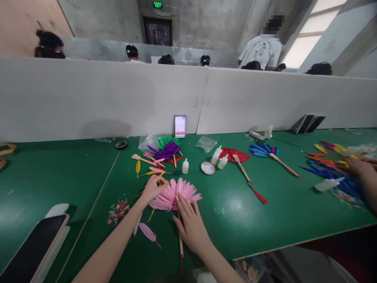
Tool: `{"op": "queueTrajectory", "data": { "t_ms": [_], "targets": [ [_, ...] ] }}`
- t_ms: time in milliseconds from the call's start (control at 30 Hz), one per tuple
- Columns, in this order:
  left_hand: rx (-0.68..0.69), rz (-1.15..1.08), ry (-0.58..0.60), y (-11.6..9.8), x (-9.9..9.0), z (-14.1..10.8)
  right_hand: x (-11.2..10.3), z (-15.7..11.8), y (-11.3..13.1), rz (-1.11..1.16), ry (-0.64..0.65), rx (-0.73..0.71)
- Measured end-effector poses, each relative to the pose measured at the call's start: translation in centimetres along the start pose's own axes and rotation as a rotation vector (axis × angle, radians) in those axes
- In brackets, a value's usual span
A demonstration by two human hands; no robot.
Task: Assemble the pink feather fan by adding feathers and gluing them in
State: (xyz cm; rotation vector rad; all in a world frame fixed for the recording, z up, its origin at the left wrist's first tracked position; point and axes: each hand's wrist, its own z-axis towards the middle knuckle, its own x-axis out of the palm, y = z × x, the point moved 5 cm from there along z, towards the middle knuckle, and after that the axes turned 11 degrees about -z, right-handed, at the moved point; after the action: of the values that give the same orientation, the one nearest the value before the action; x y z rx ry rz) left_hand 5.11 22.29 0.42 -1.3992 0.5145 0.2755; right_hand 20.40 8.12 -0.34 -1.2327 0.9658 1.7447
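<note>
A pink feather fan [173, 195] with a thin wooden handle [180, 239] lies in front of me on the green table. My right hand [191, 225] rests flat on the base of its feathers, fingers stretched out. At the fan's upper left edge, my left hand [151, 192] has thumb and forefinger pinched together; what lies between the tips is too small to make out. A loose pink feather [148, 232] is below my left wrist. Yellow feathers [138, 169] and a pale wooden fan handle [143, 160] lie beyond that hand.
Behind the fan are purple feathers [166, 150], a glue bottle [185, 166] and a small round dish [207, 168]. A red fan [235, 155] and blue fan [262, 150] lie right. Another person's hand [361, 169] is at far right. A phone [180, 126] leans on the white partition [118, 98].
</note>
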Motion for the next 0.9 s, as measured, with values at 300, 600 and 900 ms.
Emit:
{"op": "queueTrajectory", "data": {
  "t_ms": [300, 600, 900],
  "targets": [
    [-0.017, -0.004, -0.108, 0.7, -1.6, 0.3, 0.1, 0.0, 0.0, 0.007, 0.015, -0.005],
    [0.084, -0.021, -0.032, -1.7, -0.8, 1.2, -0.1, 0.0, -0.1, 0.024, -0.022, 0.004],
    [-0.015, -0.057, 0.21, -3.3, 3.3, 2.5, -0.3, 0.0, -0.1, 0.025, -0.045, 0.012]
  ]
}}
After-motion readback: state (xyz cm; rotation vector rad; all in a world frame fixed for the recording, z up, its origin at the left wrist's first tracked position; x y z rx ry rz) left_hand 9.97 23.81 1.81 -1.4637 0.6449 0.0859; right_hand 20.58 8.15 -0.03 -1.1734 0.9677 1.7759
